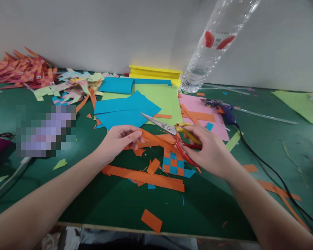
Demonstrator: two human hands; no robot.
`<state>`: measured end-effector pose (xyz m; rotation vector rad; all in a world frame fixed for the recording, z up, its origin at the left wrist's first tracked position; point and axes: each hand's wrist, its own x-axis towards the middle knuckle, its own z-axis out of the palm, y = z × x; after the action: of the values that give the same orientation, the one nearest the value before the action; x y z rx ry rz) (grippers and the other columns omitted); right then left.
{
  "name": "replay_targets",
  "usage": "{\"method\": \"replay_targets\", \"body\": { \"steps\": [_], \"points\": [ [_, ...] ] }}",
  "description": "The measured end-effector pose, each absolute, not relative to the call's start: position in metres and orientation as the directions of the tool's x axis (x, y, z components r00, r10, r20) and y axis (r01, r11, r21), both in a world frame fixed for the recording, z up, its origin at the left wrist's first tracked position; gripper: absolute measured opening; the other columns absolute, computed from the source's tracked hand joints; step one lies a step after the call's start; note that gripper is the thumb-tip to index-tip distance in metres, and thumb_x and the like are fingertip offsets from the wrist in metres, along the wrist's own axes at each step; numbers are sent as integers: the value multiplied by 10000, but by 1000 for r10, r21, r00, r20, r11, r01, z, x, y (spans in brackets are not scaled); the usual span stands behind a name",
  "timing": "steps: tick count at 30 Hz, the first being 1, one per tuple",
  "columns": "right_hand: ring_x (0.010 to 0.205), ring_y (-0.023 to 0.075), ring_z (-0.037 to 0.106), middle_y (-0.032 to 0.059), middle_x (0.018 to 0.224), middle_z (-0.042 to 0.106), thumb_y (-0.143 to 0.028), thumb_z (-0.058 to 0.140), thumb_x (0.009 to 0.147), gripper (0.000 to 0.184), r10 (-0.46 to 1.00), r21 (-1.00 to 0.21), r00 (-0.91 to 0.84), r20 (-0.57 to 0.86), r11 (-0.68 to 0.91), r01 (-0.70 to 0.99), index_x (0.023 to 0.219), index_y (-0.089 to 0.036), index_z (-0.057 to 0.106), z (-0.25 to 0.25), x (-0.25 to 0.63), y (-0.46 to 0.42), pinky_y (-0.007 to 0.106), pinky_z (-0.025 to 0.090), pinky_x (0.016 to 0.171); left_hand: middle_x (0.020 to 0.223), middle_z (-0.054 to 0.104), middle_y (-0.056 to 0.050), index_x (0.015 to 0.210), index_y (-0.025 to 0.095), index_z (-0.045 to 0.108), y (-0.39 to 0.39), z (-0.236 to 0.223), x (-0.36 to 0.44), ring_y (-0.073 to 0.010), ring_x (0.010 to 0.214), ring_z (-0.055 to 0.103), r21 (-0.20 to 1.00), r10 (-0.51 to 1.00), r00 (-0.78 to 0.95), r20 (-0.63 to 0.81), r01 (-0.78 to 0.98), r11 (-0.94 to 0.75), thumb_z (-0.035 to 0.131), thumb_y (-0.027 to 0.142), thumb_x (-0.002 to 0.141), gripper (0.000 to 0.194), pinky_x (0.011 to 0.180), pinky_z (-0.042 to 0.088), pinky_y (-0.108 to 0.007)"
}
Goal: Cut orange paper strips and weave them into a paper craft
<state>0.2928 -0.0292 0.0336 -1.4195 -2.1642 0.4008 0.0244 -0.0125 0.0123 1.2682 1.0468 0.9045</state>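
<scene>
My left hand (122,140) pinches one end of an orange paper strip (156,139) between thumb and fingers. In my right hand (208,149) is a pair of scissors (172,130) with one yellow and one red handle, its blades pointing up and left above the strip. Below the scissors lies a woven blue and orange checkered paper piece (173,162) with a small eye on it. A long folded orange strip (146,177) rests nearer the table's front edge, with small orange scraps around it.
Blue paper sheets (125,109) overlap a light green sheet (169,100). A leaning plastic bottle (198,69) stands behind a pink sheet (219,125). The glue gun (225,113) trails a black cord rightward. Orange woven pieces (39,71) are piled far left; a blurred phone-like object (45,133) lies left.
</scene>
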Motion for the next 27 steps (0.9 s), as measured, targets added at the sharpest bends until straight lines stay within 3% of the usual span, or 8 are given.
{"method": "replay_targets", "body": {
  "steps": [6, 12, 17, 23, 27],
  "points": [
    [892, 309, 698, 126, 1036, 718, -375, 625, 788, 324, 957, -640, -82, 277, 247, 728, 1062, -203, 617, 26, 311, -11, 458, 570, 720, 729, 678, 5, 760, 156, 683, -11, 10, 22, -42, 508, 556, 996, 965, 248, -91, -4, 94, 695, 364, 854, 228, 513, 467, -135],
    [1079, 374, 628, 131, 1181, 681, -365, 692, 726, 371, 923, -389, 15, 384, 147, 909, 1056, -213, 615, 16, 332, 6, 519, 515, 850, 699, 679, 7, 792, 162, 674, -10, 10, 23, -52, 473, 567, 994, 967, 232, -103, 7, 105, 677, 348, 856, 197, 494, 478, -152],
    [1137, 362, 602, 157, 1213, 657, -404, 645, 791, 410, 931, -306, -22, 365, 142, 941, 1126, -171, 605, 7, 341, 12, 509, 481, 936, 785, 706, -13, 825, 168, 684, -10, 9, 22, -59, 500, 599, 996, 966, 245, -85, 21, 83, 661, 335, 872, 175, 508, 506, -158],
    [1046, 351, 636, 155, 1155, 679, -439, 551, 862, 384, 959, -232, -92, 267, 156, 960, 1122, -167, 631, -1, 342, 11, 482, 505, 858, 798, 706, 18, 903, 197, 703, -9, 7, 20, -71, 550, 653, 994, 964, 248, -97, -32, 108, 730, 352, 828, 174, 558, 550, -160],
    [1028, 366, 620, 179, 1105, 670, -434, 519, 888, 411, 950, -105, -126, 286, 162, 981, 1161, -138, 606, -2, 341, 9, 487, 497, 830, 632, 681, 33, 909, 184, 695, -10, 11, 22, -73, 566, 644, 994, 961, 255, -111, 7, 113, 758, 316, 798, 183, 583, 545, -142]
  ]
}}
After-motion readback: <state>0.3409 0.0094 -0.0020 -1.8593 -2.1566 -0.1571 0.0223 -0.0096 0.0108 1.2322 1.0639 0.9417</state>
